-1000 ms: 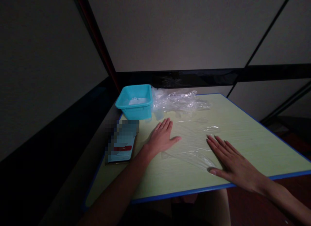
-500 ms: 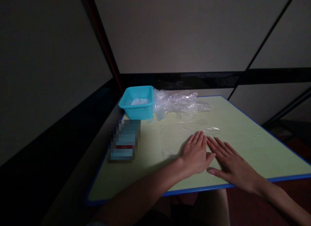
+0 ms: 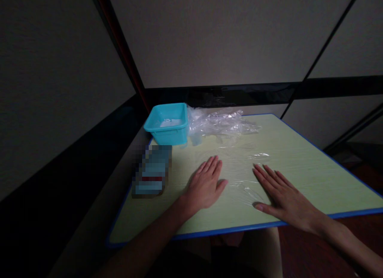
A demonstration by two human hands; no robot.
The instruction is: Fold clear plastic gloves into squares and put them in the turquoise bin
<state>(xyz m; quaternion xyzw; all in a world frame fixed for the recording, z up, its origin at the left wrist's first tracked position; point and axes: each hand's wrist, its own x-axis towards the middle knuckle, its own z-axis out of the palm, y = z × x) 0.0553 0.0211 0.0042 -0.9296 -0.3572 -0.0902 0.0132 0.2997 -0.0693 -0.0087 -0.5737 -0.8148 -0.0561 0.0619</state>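
A thin clear plastic bag (image 3: 236,170) lies flattened on the pale table, with shiny creases between my two hands. My left hand (image 3: 206,184) rests palm down at its left side, fingers stretched forward and thumb out to the right. At the right side, my right hand (image 3: 284,198) also lies flat, its fingers extended and its thumb pointing left beside some creases. Neither hand grips anything. Because the plastic is see-through, its exact outline is hard to make out.
A turquoise plastic basin (image 3: 169,134) with something whitish inside stands at the back left. Crumpled clear plastic bags (image 3: 221,122) lie beside it. A pixelated box-like object (image 3: 152,170) is at the left edge. The table (image 3: 311,182) has a blue rim.
My left hand has slid left across the plastic, away from my right hand, uncovering creases between them. My right hand has stayed nearly in place. The view has shifted slightly.
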